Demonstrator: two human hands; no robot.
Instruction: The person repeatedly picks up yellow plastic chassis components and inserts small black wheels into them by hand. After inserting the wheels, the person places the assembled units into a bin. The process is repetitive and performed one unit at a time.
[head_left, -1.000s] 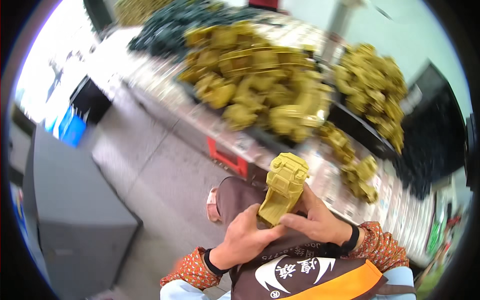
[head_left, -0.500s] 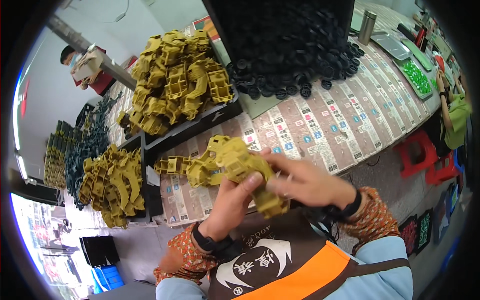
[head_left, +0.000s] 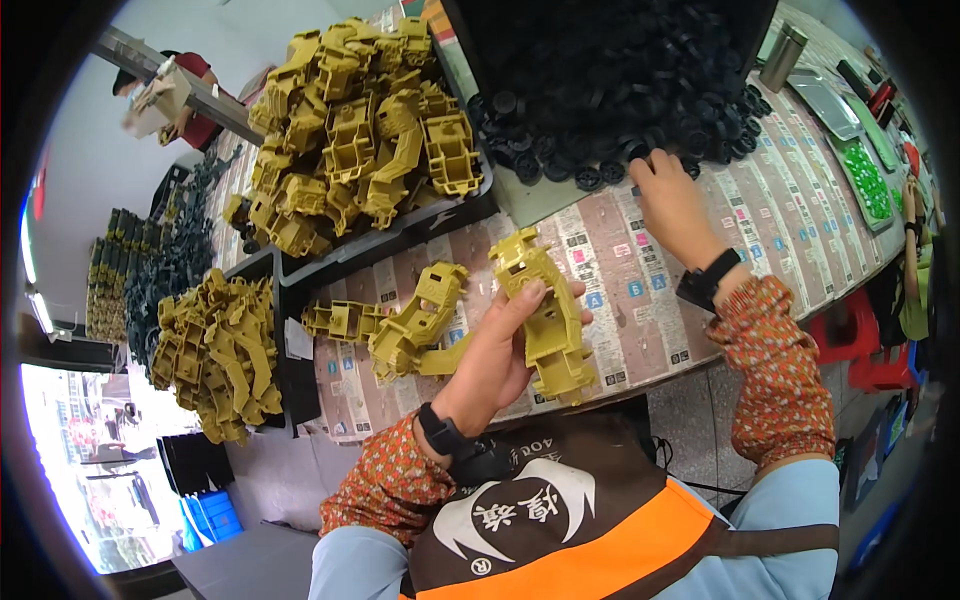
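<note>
A long worktable covered in printed sheets stands on a grey floor beside red stools.

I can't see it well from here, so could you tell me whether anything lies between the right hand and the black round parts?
Nothing visible does: the right hand already touches the edge of the black round parts heap.

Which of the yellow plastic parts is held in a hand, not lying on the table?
The yellow frame part in the left hand, lifted over the table edge. The two loose ones beside it lie on the table, untouched.
</note>
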